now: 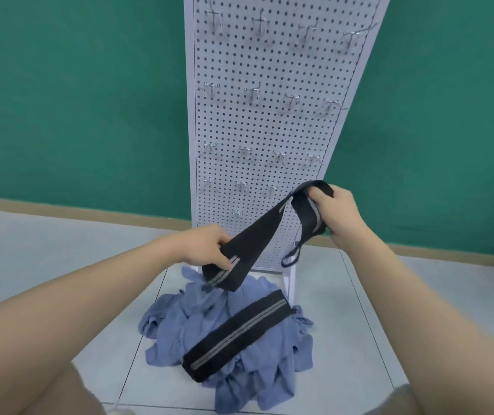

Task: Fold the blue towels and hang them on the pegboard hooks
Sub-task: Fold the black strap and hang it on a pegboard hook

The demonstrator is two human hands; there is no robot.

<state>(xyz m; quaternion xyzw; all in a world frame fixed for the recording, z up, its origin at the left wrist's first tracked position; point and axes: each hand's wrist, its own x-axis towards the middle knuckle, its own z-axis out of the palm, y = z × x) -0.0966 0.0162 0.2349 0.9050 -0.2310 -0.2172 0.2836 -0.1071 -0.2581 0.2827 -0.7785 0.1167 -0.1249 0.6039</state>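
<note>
You were facing a green wall over pale floor tiles, with the white pegboard standing at 12 o'clock, its hooks all bare. The heap of blue towels sat at 6 o'clock by its foot, a folded dark striped towel lying across it. Your left hand pinched one end of another dark striped towel; your right hand, at 2 o'clock, gripped its doubled-over end.
</note>
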